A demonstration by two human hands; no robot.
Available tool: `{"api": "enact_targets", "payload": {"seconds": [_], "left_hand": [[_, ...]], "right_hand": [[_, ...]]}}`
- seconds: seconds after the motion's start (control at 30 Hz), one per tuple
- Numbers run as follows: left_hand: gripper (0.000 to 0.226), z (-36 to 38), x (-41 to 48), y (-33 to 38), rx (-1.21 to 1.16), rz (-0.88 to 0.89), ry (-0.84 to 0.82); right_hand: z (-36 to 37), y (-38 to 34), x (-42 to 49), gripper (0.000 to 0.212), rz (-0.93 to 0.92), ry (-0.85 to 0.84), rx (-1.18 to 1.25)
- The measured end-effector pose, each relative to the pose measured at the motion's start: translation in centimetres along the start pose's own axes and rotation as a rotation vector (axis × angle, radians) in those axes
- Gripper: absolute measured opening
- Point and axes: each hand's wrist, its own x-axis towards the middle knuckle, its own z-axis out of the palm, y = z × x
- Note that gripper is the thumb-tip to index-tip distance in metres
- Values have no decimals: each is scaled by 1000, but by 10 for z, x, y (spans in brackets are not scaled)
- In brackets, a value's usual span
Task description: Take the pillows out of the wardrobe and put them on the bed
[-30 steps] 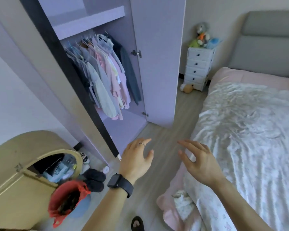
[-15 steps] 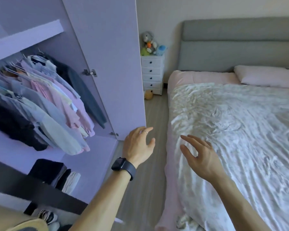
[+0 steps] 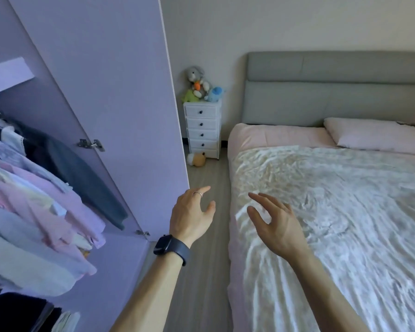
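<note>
Left fingers: spread and slightly curled, gripping nothing; a thin ring sat on one finger.
Right fingers: spread in a loose open curl, thumb apart from the rest, gripping nothing.
Left hand: raised over the floor strip between wardrobe and bed, palm turned inward; a dark watch sat at the wrist.
Right hand: raised above the near edge of the bed, palm facing the left one. The paired, facing palms suited a wide two-handed hold on a bulky soft item; this is a judgement.
Bed: covered by a crumpled white quilt over a pink sheet, grey headboard behind.
Pillow: one pink pillow lay at the head of the bed, against the headboard, well apart from both hands.
Wardrobe: at left, door swung open toward the bed, which left the interior reachable; hanging clothes filled the visible section. No pillow could be seen inside it from this angle.
Drawer unit: white, beside the headboard, soft toys on top.
Task state: judged part done; any other pillow was out of view.
</note>
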Motion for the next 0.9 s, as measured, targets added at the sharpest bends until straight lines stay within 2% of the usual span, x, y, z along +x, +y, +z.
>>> {"api": "enact_targets", "payload": {"seconds": [0.23,0.7,0.9], "left_hand": [[46,0,114,22,46,93,-22],[45,20,389,39,57,263,-21],[46,32,463,38,119,271,-11]], "right_hand": [[-3,10,114,41,5,24,3],[11,18,356,38,31,182,-5],[28,36,434,45,52,137,-11]]}}
